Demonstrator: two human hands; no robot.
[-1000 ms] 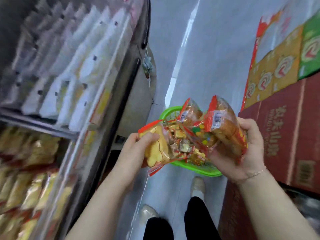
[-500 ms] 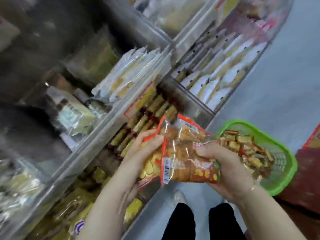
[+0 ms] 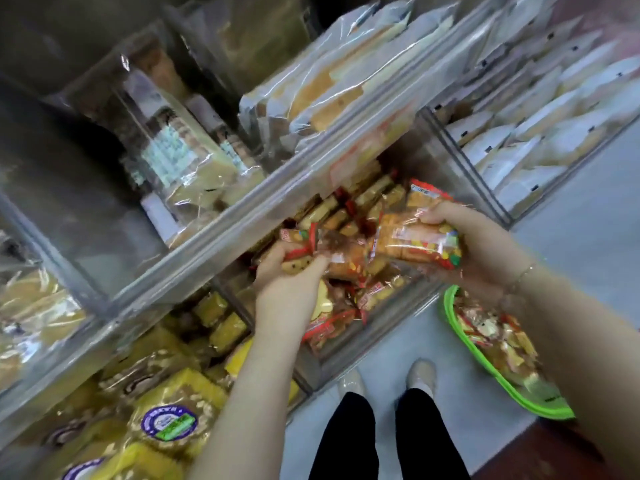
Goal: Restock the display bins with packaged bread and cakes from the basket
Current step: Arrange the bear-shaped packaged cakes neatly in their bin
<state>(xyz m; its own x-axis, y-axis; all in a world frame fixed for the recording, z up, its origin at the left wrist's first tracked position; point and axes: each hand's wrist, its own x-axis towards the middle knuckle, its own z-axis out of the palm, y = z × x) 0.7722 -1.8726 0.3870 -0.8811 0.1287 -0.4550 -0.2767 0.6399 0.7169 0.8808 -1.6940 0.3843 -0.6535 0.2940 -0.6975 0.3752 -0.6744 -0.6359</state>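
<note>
Restock, midway by my estimate: my left hand point(image 3: 289, 289) and right hand point(image 3: 474, 237) each grip red-trimmed clear cake packets point(image 3: 415, 237) over the clear acrylic bin point(image 3: 346, 355); green plastic basket point(image 3: 502, 382) holds more.

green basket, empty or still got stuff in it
Still stocked: red-and-clear packets fill the green basket on the floor beside the right arm.

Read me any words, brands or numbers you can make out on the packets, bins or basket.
None can be read.
Round purple and green sticker on a yellow packet: print blurred.
Red-edged packets in the right hand and left hand: white label patches, blurred.
Green basket: no text visible.
</note>
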